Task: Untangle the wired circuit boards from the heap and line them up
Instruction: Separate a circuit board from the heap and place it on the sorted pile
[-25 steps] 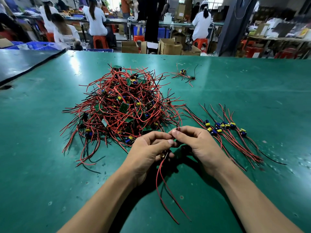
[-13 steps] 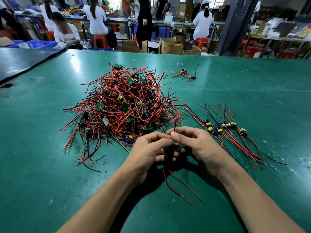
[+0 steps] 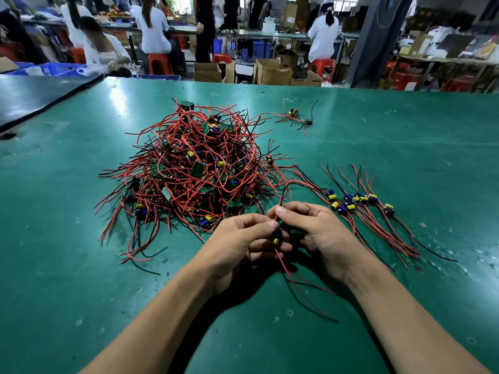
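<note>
Green table (image 3: 81,265), tangled heap (image 3: 194,174) of red-wired boards

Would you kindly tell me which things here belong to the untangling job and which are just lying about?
Job: heap of wired boards; lined-up row of boards; held board, gripped by left hand and right hand.
Lying about: cardboard boxes; red stools; blue crates; black mat.
</note>
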`<state>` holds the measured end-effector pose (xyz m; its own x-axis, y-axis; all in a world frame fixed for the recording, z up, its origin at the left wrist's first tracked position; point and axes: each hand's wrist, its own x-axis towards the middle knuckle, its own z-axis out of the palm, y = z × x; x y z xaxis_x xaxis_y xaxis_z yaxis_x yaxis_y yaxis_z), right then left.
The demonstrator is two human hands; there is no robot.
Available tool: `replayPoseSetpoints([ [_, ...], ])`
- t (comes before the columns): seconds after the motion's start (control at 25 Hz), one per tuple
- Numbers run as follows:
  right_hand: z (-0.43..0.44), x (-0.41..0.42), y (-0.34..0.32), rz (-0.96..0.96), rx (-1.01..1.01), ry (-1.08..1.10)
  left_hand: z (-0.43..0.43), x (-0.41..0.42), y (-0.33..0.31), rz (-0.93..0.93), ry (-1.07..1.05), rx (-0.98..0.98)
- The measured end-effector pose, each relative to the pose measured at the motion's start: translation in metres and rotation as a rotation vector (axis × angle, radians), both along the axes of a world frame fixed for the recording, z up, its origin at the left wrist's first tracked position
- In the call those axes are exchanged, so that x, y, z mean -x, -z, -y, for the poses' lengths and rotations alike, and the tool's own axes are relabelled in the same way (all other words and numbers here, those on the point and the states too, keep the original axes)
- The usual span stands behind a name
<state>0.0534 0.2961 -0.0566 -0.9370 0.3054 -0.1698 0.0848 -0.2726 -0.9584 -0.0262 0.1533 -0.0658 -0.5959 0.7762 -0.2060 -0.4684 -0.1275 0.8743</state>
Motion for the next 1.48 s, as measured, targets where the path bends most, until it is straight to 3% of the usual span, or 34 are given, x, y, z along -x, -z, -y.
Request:
replayPoseSetpoints([
  [0.24,0.001,0.000,0.000,-0.019,-0.087,0.020,-0.003,-0.002,0.004,-0.449,-0.119,0.168],
  [0.32,0.002,0.001,0.000,-0.033,-0.102,0.064,-0.003,-0.002,0.005,-0.503,-0.114,0.196],
  [0.48,0.002,0.002,0.002,-0.053,-0.134,0.113,-0.002,-0.001,0.003,-0.406,-0.108,0.164],
  [0.68,0.001,0.001,0.005,-0.023,-0.227,0.017,0.000,0.002,0.001,-0.237,-0.129,0.113],
  [1.08,0.010,0.005,0.006,-0.030,-0.002,0.095,-0.003,0.000,-0.003,-0.256,-0.151,0.155],
  [1.48,-0.003,0.018,0.010,-0.101,0.037,0.423,0.000,0.001,-0.005,-0.257,-0.039,0.177],
])
